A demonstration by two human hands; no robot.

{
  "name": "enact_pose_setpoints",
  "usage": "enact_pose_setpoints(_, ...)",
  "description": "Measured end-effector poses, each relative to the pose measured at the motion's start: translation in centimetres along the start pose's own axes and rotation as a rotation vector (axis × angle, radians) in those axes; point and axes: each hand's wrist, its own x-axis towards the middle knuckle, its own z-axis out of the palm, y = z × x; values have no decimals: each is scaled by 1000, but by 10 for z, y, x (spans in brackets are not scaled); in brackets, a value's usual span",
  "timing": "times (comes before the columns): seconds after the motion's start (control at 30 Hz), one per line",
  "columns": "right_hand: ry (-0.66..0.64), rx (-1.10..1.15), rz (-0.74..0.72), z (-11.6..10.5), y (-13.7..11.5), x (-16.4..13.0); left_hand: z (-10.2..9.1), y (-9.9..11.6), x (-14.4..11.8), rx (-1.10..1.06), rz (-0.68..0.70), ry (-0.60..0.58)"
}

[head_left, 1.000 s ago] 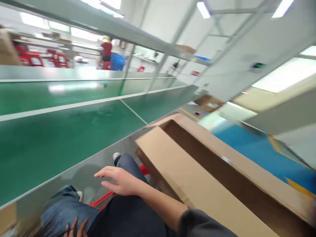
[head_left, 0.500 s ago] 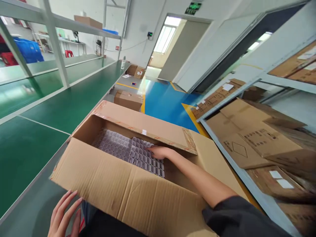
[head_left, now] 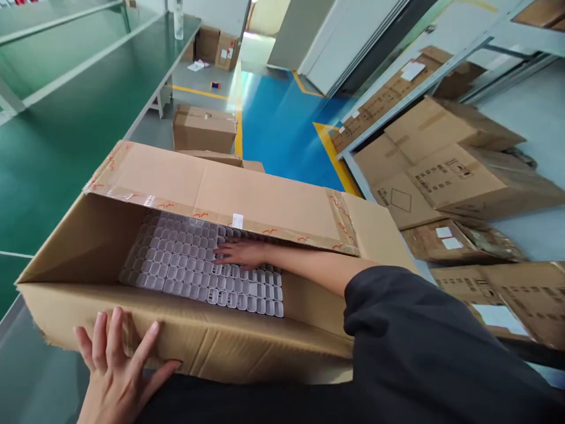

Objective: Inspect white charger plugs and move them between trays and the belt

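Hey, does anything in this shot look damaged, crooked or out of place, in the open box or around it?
Mostly minor things. The open carton has torn tape hanging off its far flap. On the rack to the right, flattened boxes are heaped crookedly. The tray of clear cells under the right hand looks intact.

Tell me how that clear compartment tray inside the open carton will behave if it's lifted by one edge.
The clear tray looks like thin moulded plastic, so it would probably flex and sag when held by one edge. It seems light for its size, though whether its cells hold parts cannot be told. The right hand lies flat on it without visibly denting it, so it likely has some stiffness. The glossy surface may be slippery.
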Motion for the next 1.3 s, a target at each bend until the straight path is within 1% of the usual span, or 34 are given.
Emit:
enact_pose_setpoints(0.07,-92,-60,-73,10,-3,-7,5,-1,7,0,36,-4)
enact_pose_setpoints(0.1,-134,-78,-84,15,-4,-9,8,-1,10,1,42,3)
enact_pose_setpoints(0.2,-244,-65,-76,24,-5,-12,14,0,12,48,58,53)
enact_pose_setpoints(0.27,-283,-22,-44,28,-4,-13,15,0,12,76,62,70)
enact_pose_setpoints(0.33,-271,14,-36,32,-2,-13,15,-1,11,79,66,65)
enact_pose_setpoints(0.47,-140,62,-115,42,3,-14,16,-5,9,64,79,56)
enact_pose_setpoints(0.5,-137,36,-130,45,4,-14,16,-7,9,60,93,59)
enact_pose_setpoints(0.63,-207,-150,-164,55,7,-7,17,-13,7,50,139,65)
enact_pose_setpoints(0.7,-221,-193,-175,56,5,-1,14,-13,6,29,109,30)
enact_pose_setpoints(0.77,-231,-224,-187,52,-3,8,10,-11,5,-12,55,-20)
enact_pose_setpoints(0.83,-218,-288,-216,40,-18,18,5,-8,5,-50,4,-66)
enact_pose_setpoints(0.87,-191,-327,-231,31,-28,23,4,-7,6,-61,-4,-74)
enact_pose_setpoints(0.93,-82,-399,-259,6,-54,35,0,-6,7,-53,-5,-91)
enact_pose_setpoints(1.0,100,-436,-307,-25,-85,45,-5,-6,7,-13,34,-118)
enact_pose_setpoints(1.07,323,-440,-410,-60,-119,54,-13,-7,5,19,60,-168)
enact_pose_setpoints(1.1,437,-427,-467,-76,-137,57,-18,-6,3,11,52,-194)
enact_pose_setpoints(1.17,637,-344,-562,-104,-173,65,-32,-6,-7,-58,-8,-224)
enact_pose_setpoints(1.2,711,-266,-600,-116,-192,71,-40,-6,-15,-113,-55,-222)
enact_pose_setpoints(1.23,757,-161,-640,-125,-212,78,-49,-6,-25,-174,-108,-211)
enact_pose_setpoints(1.27,766,-34,-685,-131,-234,86,-58,-6,-38,-234,-169,-192)
enact_pose_setpoints(1.3,738,106,-734,-135,-257,96,-68,-7,-52,-289,-239,-166)
